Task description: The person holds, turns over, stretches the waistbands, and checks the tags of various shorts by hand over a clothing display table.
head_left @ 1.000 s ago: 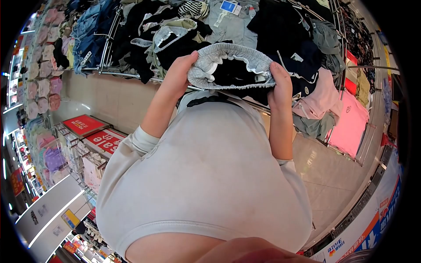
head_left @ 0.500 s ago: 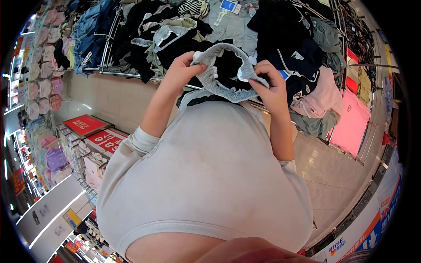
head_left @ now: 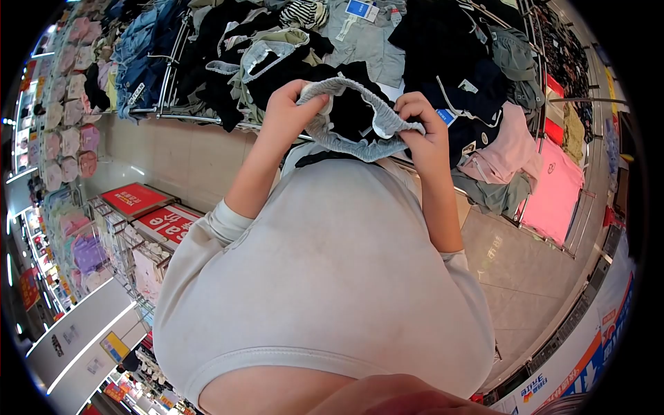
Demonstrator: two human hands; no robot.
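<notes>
From the head view, we've got both hands up at the near edge of the rack [head_left: 162, 86], a grey waistband [head_left: 332, 144] stretched between them in an uneven loop. Its opening faces up at us, with black showing through the middle and a pale lining along part of the inside. What hangs below it, we can't tell.

Over on our left, the left hand [head_left: 288, 109] is partly closed, thumb and fingers pinching the band's left side. Across on our right, the right hand [head_left: 427, 130] has its fingers curled, and it's gripping the band's right end, where the fabric bunches to a narrow tip.

The waistband sits just beyond our pale shirt [head_left: 325, 256], and behind it we've got a heap of black clothes [head_left: 432, 45]. Up top there's a light grey garment [head_left: 360, 45] with a blue tag [head_left: 362, 9] on it, a striped piece [head_left: 304, 14] beside it. Out past the right hand, a pale pink garment [head_left: 501, 155] lies over the rack's edge, and a bright pink shirt [head_left: 553, 187] hangs beside it. Down on our left, two red signs [head_left: 135, 198] stand side by side above the floor [head_left: 187, 152].
</notes>
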